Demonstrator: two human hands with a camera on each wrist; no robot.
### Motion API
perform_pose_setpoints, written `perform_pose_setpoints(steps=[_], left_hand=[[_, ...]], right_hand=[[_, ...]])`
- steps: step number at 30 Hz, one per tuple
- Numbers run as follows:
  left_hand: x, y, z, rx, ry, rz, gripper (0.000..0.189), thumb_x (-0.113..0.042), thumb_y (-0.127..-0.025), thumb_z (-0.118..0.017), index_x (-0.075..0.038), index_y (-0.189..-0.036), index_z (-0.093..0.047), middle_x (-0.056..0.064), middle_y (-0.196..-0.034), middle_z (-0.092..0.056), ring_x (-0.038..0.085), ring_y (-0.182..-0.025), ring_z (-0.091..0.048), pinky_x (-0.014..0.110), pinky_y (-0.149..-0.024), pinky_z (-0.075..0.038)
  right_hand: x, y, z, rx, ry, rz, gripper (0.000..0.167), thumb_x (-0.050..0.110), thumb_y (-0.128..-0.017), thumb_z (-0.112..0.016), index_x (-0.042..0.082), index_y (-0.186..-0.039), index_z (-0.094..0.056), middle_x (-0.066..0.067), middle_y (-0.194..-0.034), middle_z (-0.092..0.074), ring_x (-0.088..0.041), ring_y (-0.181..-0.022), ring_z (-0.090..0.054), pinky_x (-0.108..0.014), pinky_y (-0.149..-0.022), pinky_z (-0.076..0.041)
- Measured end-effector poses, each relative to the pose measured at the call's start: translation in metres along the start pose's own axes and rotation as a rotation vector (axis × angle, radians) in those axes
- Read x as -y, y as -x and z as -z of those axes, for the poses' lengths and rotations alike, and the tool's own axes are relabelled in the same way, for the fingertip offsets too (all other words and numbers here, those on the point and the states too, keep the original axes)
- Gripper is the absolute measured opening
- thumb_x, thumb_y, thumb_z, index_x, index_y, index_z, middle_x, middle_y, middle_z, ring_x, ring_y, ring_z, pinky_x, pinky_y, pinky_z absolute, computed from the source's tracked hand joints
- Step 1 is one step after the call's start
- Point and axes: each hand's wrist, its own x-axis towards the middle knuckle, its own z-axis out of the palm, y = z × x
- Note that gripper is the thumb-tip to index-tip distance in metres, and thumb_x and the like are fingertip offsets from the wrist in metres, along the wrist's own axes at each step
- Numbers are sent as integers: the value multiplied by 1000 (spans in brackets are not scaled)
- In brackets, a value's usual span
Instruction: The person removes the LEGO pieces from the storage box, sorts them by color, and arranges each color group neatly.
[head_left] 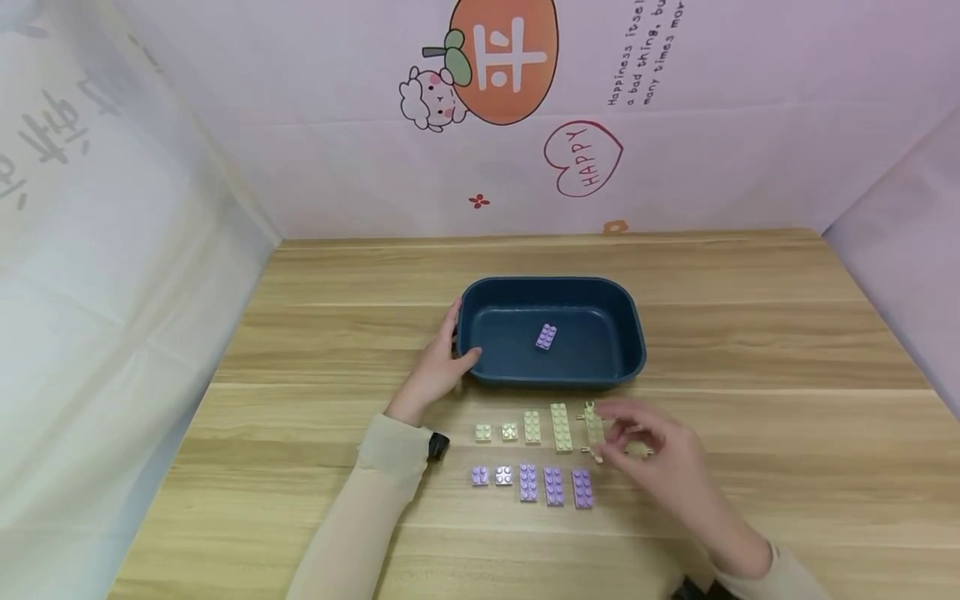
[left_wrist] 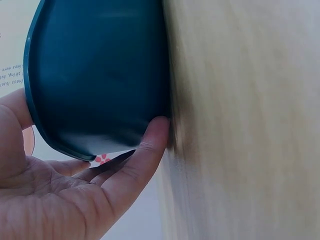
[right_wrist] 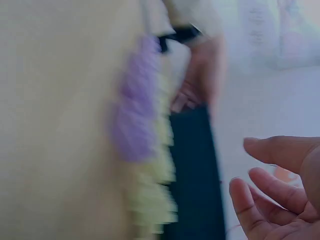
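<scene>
My left hand (head_left: 435, 367) grips the left end of a dark blue plastic tray (head_left: 551, 383), thumb over its rim. In the left wrist view, fingers of the left hand (left_wrist: 75, 195) lie along the tray's outer wall (left_wrist: 100, 75). One purple toy brick (head_left: 547, 337) lies inside. My right hand (head_left: 652, 446) hovers by a pale yellow piece with side clips (head_left: 593, 429), thumb and fingertips at its right side. In the right wrist view, the right hand (right_wrist: 275, 195) has thumb and fingers apart, nothing between them. Another yellow piece (head_left: 639, 449) is partly hidden behind it.
In front of the tray lies a row of pale yellow bricks (head_left: 561, 427), with a row of several purple bricks (head_left: 553, 487) nearer me. All rest on a wood-grain table (head_left: 750, 333). Printed white cloth (head_left: 337, 167) hangs behind and at both sides.
</scene>
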Motion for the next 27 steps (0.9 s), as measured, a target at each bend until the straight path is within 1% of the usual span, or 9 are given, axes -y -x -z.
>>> perform_pose_setpoints(steps=[2,4,6,8,10,13,17,24,27], left_hand=[[0,1,2,0,-3,3,82,-19,-97,-57,-27,-157,-2,13,-161,-20,36,-141,-33,53,-108,-37],[0,2,3,0,-7,7,82,-19,-97,-57,-27,-157,-2,12,-161,-20,35,-141,-34,52,-108,-37],[-1,3,3,0,-10,5,82,-18,-97,-57,-27,-157,-2,12,-161,-20,35,-141,-34,52,-107,-38],[-3,4,2,-3,-13,0,82,-18,-96,-57,-26,-157,-3,12,-161,-20,36,-141,-34,53,-106,-38],[-4,4,2,-2,-13,-6,82,-17,-96,-57,-26,-157,-3,12,-161,-20,36,-140,-35,53,-106,-39],[-5,4,1,1,-16,-7,82,-17,-96,-57,-26,-157,-3,11,-161,-19,36,-140,-35,53,-106,-39],[-6,4,0,3,-10,5,83,-19,-96,-57,-27,-157,-2,10,-161,-19,34,-141,-35,52,-106,-39],[-6,4,1,1,6,17,83,-19,-96,-58,-34,-156,-2,8,-162,-19,33,-142,-33,52,-107,-38],[-5,4,1,0,13,11,83,-18,-96,-57,-33,-156,-2,8,-162,-18,34,-142,-33,53,-107,-37]], right_hand=[[4,-22,4,-29,-8,11,39,-2,-73,-80,6,-110,-69,-6,-104,-69,-11,-79,-63,-18,-75,-54],[6,-43,6,-39,-8,-9,38,4,-78,-79,9,-114,-69,-3,-109,-68,-10,-86,-62,-17,-78,-53],[7,-61,5,-44,-9,-23,39,7,-80,-77,10,-117,-68,-4,-114,-66,-11,-91,-61,-16,-77,-52],[5,-75,2,-40,0,-35,39,11,-82,-77,10,-120,-66,-7,-121,-64,-12,-96,-60,-14,-76,-52],[3,-85,-1,-43,9,-52,41,13,-82,-77,9,-121,-66,-9,-123,-63,-14,-98,-60,-12,-75,-51],[0,-94,-6,-30,35,-107,43,16,-82,-77,9,-123,-65,-11,-123,-62,-21,-101,-61,-9,-74,-49],[-6,-99,-11,-1,65,-172,46,18,-83,-77,9,-126,-63,-14,-124,-62,-32,-104,-61,-10,-72,-48],[-13,-106,-17,32,108,-207,49,16,-82,-77,9,-128,-61,-19,-119,-62,-32,-98,-64,-16,-69,-50],[-13,-109,-19,34,126,-211,49,16,-82,-77,10,-128,-62,-20,-116,-64,-31,-92,-65,-20,-68,-52]])
